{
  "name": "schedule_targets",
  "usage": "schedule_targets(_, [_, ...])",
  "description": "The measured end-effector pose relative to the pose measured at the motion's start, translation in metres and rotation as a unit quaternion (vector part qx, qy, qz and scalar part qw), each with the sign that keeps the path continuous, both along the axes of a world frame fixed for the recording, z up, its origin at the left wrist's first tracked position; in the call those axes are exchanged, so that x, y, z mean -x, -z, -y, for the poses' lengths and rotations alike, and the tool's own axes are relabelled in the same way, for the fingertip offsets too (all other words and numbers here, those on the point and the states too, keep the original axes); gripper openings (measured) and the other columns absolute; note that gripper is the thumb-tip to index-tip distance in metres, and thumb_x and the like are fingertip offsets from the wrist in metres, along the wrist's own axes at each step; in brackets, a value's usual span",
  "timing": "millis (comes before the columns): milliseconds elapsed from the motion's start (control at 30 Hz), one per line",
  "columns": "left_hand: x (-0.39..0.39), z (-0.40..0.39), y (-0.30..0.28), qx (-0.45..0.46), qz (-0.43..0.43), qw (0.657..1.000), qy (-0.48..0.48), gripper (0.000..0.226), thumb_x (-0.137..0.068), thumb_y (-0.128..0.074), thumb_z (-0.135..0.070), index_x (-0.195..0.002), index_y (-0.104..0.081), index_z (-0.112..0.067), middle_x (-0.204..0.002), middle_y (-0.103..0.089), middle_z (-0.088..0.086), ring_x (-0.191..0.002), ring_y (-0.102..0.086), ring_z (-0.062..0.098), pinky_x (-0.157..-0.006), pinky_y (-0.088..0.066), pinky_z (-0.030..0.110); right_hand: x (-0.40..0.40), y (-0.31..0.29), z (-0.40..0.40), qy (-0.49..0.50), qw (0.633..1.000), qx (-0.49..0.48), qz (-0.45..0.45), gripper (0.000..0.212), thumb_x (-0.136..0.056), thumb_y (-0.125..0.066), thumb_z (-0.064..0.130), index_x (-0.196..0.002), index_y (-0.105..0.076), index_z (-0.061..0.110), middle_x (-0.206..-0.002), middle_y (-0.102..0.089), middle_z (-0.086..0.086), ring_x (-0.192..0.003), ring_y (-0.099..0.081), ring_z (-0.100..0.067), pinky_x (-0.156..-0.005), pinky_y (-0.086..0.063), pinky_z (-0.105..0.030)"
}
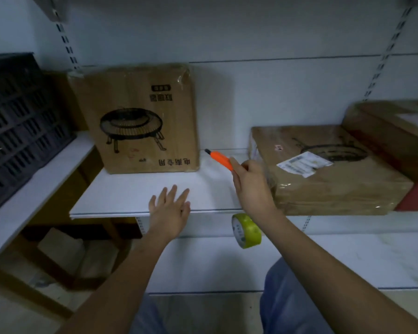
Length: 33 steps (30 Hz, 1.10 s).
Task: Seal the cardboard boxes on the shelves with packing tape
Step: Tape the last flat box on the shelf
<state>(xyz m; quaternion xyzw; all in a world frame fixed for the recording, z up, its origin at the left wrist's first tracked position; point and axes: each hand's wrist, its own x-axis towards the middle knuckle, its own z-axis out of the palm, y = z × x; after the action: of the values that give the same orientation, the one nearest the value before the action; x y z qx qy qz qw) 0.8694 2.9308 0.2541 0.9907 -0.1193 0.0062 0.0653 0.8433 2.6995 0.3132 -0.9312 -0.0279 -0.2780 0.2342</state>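
At the near edge of the white shelf (121, 196) we hold our left hand (170, 210) flat above the board, fingers straight and spread, gripping nothing. Just right of it, our right forearm crosses the shelf lip, and a roll of yellow-green packing tape (246, 230) hangs around that wrist, below the level of the board. A little farther in, our right hand (250, 182) curls around the back end of an orange utility knife (219, 159), whose dark tip points up and to the left, toward the far wall.

Right of that hand lies a flat cardboard box (328, 174), resting on the shelf with its broad face up. It carries a white shipping label (305, 163) and a black line drawing, and glossy clear tape shows along its near edge and left side. Beyond it and to the right, a second brown box (391, 126) leans or sits higher, blurred, so we cannot tell how it is supported; a red surface (415, 196) shows beneath its near right corner.

Farther back on the left, an upright cardboard box (140, 116) stands against the rear wall, printed upside down with a round heater on legs and some characters. At the far left, on a lower side shelf, sits a dark slotted plastic crate (22, 121). Under the shelf, near the floor at left, more cardboard (60, 247) lies in shadow.
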Motion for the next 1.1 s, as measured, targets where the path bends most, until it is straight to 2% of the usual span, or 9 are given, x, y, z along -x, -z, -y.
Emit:
schedule_targets(133, [-0.009,0.001,0.000,-0.003,-0.017,1.000,0.002,0.052,-0.106,-0.015,-0.047,-0.157,-0.012,-0.043,-0.168,-0.005,-0.004,-0.154,0.000,0.022,-0.122,-0.003,0.049,0.023,-0.040,0.052,0.066,0.992,-0.024,0.106,0.043,-0.102,-0.046,0.018,-0.144,-0.047,0.013,-0.107,-0.041,-0.009,-0.091,-0.040,-0.020,-0.078,-0.031,-0.021])
schedule_targets(333, [-0.007,0.004,-0.007,-0.008,-0.037,0.999,0.010,0.052,-0.106,-0.016,-0.049,-0.157,-0.011,-0.043,-0.168,-0.002,-0.004,-0.154,0.000,0.022,-0.122,-0.004,0.048,0.022,-0.041,0.114,0.231,0.960,0.095,-0.125,0.046,-0.097,-0.053,0.018,-0.142,-0.046,0.008,-0.127,-0.044,-0.026,-0.115,-0.042,-0.039,-0.095,-0.037,-0.039])
schedule_targets(433, [-0.013,0.001,-0.023,-0.015,-0.064,0.997,0.031,0.054,-0.106,-0.026,-0.049,-0.157,-0.019,-0.038,-0.167,-0.011,-0.001,-0.153,-0.011,0.025,-0.121,-0.013,0.046,0.020,-0.043,0.105,0.260,0.953,0.124,-0.096,0.041,-0.097,-0.052,0.025,-0.132,-0.055,0.005,-0.134,-0.046,-0.025,-0.122,-0.040,-0.042,-0.106,-0.031,-0.047])
schedule_targets(567, [-0.038,-0.012,-0.082,0.124,0.100,0.986,0.057,0.038,-0.098,-0.046,-0.034,-0.131,-0.061,-0.022,-0.138,-0.056,0.008,-0.124,-0.053,0.033,-0.101,-0.043,0.046,-0.009,-0.065,0.070,0.128,0.988,0.045,0.074,0.040,-0.090,-0.053,0.013,-0.126,-0.060,-0.002,-0.129,-0.054,-0.029,-0.117,-0.052,-0.045,-0.104,-0.038,-0.043])
schedule_targets(633, [-0.054,-0.020,-0.130,0.121,0.264,0.956,0.042,0.029,-0.094,-0.053,-0.023,-0.117,-0.067,-0.012,-0.121,-0.060,0.012,-0.109,-0.054,0.034,-0.089,-0.045,0.046,-0.033,-0.091,0.038,0.033,0.995,-0.010,0.092,0.042,-0.096,-0.053,0.011,-0.135,-0.053,-0.003,-0.138,-0.050,-0.027,-0.126,-0.051,-0.039,-0.109,-0.036,-0.036])
schedule_targets(733, [-0.076,-0.039,-0.205,0.109,0.411,0.905,-0.007,0.027,-0.095,-0.052,-0.020,-0.117,-0.063,-0.008,-0.121,-0.055,0.016,-0.112,-0.050,0.035,-0.093,-0.042,0.049,-0.072,-0.138,-0.015,-0.087,0.991,-0.040,0.099,0.048,-0.104,-0.043,0.017,-0.148,-0.037,0.000,-0.151,-0.039,-0.020,-0.140,-0.039,-0.030,-0.115,-0.026,-0.029])
schedule_targets(833, [-0.110,-0.065,-0.246,0.073,0.417,0.905,-0.040,0.046,-0.100,-0.046,-0.026,-0.145,-0.046,-0.020,-0.151,-0.039,0.014,-0.141,-0.034,0.035,-0.111,-0.030,0.058,-0.117,-0.175,-0.055,-0.150,0.984,-0.056,0.079,0.051,-0.108,-0.031,0.029,-0.156,-0.024,0.014,-0.162,-0.024,-0.005,-0.148,-0.022,-0.017,-0.120,-0.017,-0.027])
schedule_targets(933, [-0.144,-0.075,-0.251,0.034,0.310,0.949,-0.040,0.053,-0.106,-0.028,-0.039,-0.158,-0.019,-0.032,-0.166,-0.017,0.001,-0.154,-0.009,0.025,-0.122,-0.003,0.056,-0.161,-0.184,-0.070,-0.184,0.973,-0.119,0.071,0.045,-0.108,-0.034,0.029,-0.150,-0.039,0.015,-0.159,-0.031,-0.002,-0.148,-0.026,-0.015,-0.121,-0.019,-0.025])
schedule_targets(1100, [-0.164,-0.075,-0.216,0.087,0.339,0.937,-0.010,0.051,-0.102,-0.029,-0.041,-0.146,-0.047,-0.023,-0.147,-0.048,0.006,-0.138,-0.038,0.031,-0.118,-0.023,0.055,-0.188,-0.154,-0.067,-0.196,0.952,-0.157,0.177,0.028,-0.100,-0.055,0.013,-0.126,-0.064,0.011,-0.134,-0.061,-0.001,-0.125,-0.055,-0.011,-0.106,-0.032,-0.009])
